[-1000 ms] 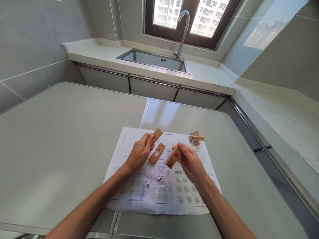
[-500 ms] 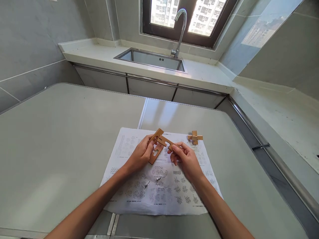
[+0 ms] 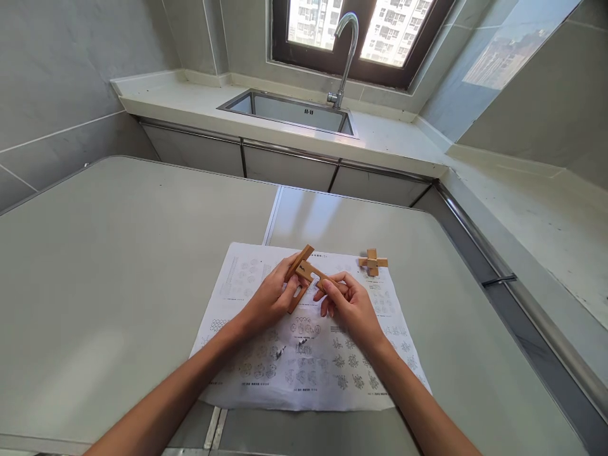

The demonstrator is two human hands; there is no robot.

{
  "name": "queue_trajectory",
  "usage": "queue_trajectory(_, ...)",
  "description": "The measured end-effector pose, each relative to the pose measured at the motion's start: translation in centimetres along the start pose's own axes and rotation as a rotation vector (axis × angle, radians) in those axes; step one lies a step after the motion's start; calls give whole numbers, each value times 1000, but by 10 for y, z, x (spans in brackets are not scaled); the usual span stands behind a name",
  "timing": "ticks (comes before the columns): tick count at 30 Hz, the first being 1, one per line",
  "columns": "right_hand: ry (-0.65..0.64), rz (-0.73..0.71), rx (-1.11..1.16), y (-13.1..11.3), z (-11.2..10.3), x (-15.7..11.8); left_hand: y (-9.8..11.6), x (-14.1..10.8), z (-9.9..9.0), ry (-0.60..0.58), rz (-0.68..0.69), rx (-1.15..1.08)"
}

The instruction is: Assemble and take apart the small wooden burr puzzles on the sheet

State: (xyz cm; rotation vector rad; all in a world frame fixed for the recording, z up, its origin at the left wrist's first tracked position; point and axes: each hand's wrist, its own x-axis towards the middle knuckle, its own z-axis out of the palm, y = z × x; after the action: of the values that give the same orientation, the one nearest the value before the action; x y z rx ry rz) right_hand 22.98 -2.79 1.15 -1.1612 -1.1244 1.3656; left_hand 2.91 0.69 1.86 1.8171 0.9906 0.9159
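Observation:
My left hand [image 3: 275,288] is closed around a slim wooden puzzle piece [image 3: 300,258] that slants up and to the right. Pinched in my right hand [image 3: 349,301] is a flat slotted wooden puzzle piece [image 3: 308,269] with a dark mark on it. Its far end meets the piece in my left hand; I cannot tell whether they interlock. Another slotted wooden piece [image 3: 298,301] slopes down below my left fingers, partly hidden by them. Under both hands lies a printed paper sheet [image 3: 266,392] with rows of small diagrams, torn near its middle.
An assembled wooden cross puzzle [image 3: 373,262] sits at the sheet's upper right corner. The pale table [image 3: 118,253] has a seam across it. Beyond stand a counter [image 3: 161,95], a sink [image 3: 285,107] and a tall faucet [image 3: 349,57]; a metal rail [image 3: 532,323] runs along the right.
The marked piece has moved left and closer to my left hand, and my right hand has shifted slightly left with it. My left thumb now covers more of the lower slotted piece.

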Motion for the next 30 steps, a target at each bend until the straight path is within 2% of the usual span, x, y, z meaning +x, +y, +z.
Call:
queue_trajectory(10,41,-15,-79,0,0,-4,-6,-1,4,-9,141,122)
queue_trajectory(17,23,-2,-74,5,1,-3,-11,-3,8,-14,229,194)
queue_trajectory(22,-101,18,-35,0,4,-4,-13,-2,7,31,244,245)
queue_trajectory(26,-241,10,51,-6,3,-4,-10,-2,5,100,176,278)
queue_trajectory(30,-285,14,96,-5,1,-4,-6,-2,3,127,159,274)
